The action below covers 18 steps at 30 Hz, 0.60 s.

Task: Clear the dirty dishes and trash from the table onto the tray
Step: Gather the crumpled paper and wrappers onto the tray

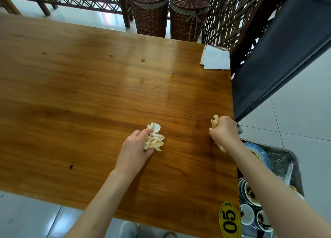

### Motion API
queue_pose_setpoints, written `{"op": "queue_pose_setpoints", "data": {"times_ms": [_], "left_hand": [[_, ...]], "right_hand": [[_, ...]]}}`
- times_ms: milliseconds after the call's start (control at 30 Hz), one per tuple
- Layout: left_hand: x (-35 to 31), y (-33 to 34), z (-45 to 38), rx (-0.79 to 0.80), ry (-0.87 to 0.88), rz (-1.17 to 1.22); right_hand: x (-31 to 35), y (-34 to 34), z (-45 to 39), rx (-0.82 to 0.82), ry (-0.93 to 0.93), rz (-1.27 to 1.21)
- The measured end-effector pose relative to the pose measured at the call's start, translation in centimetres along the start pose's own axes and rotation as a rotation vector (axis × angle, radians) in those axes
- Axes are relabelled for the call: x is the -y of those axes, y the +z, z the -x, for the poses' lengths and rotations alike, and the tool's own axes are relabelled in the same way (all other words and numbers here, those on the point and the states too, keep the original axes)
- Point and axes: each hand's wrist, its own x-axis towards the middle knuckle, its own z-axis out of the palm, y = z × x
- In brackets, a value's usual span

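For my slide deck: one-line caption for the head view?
Both hands, left and right, grip crumpled napkins on the table beside the tray.

a person's left hand (135,145) grips a stained, crumpled napkin (154,138) on a wooden table (80,94). the right hand (223,130) clutches another napkin wad (215,121) beside a metal tray (293,159) of dirty dishes (258,152).
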Motion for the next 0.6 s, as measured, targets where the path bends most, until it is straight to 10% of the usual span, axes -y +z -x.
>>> {"op": "queue_pose_setpoints", "data": {"times_ms": [600], "left_hand": [[0.4, -3.7, 2.4, -0.004, 0.072, 0.071]], "right_hand": [[4.1, -2.1, 6.3, 0.195, -0.031, -0.300]]}}
